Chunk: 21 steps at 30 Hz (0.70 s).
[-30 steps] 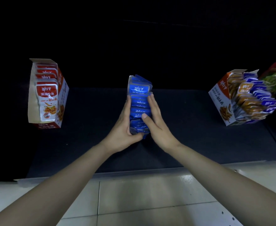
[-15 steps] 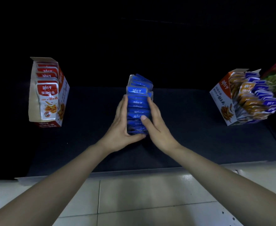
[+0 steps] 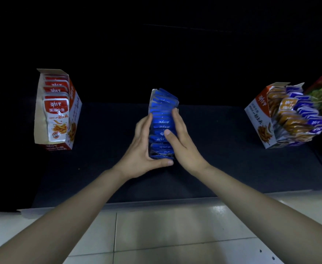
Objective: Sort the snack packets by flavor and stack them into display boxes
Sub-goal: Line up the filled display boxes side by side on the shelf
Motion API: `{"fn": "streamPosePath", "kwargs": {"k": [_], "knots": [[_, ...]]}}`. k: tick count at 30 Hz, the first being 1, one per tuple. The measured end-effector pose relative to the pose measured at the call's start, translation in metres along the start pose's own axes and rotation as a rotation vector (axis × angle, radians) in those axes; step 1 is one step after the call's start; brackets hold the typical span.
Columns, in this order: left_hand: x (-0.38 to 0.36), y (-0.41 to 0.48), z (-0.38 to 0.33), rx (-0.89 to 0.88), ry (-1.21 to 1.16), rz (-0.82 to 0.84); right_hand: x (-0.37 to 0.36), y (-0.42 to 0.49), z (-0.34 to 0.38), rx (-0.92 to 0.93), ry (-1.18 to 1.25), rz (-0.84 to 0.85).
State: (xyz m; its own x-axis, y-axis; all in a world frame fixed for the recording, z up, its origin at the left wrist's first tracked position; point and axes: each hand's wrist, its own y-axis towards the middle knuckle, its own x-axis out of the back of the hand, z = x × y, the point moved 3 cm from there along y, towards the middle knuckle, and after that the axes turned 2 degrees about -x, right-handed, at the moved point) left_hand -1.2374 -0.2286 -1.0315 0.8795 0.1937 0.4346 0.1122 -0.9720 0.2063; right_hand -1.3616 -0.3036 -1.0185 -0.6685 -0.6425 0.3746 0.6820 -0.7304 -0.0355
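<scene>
1. i see the stack of glossy blue foil snack packets [image 3: 163,103] at the middle of the dark table [image 3: 232,159], pressed between both hands.
2. grip: the left hand [image 3: 140,149] clasps the stack's left flank, thumb hooked across the near end. the right hand [image 3: 185,143] clasps the right flank, thumb laid on top. both hold the stack.
3. the stack's long axis runs straight away from me, and its far end fans loose beyond the fingertips.
4. the red-and-white cardboard display box of red packets [image 3: 75,111] stands well apart on the left. the orange-and-white cardboard display box [image 3: 257,115], with orange and blue packets mixed, stands well apart on the right.
5. i judge the blue stack belongs to the right. that means a sideways carry across its axis, led by the right hand, and the loose far end may spill.
</scene>
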Motion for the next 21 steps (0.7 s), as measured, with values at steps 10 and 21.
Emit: {"fn": "streamPosePath", "kwargs": {"k": [10, 21], "knots": [[-0.007, 0.003, -0.007, 0.072, -0.065, 0.005, 0.009, 0.005, 0.0, -0.008, -0.047, -0.044], [-0.011, 0.019, 0.003, 0.313, -0.542, -0.263, -0.015, -0.001, 0.0, -0.002, -0.032, -0.005]]}}
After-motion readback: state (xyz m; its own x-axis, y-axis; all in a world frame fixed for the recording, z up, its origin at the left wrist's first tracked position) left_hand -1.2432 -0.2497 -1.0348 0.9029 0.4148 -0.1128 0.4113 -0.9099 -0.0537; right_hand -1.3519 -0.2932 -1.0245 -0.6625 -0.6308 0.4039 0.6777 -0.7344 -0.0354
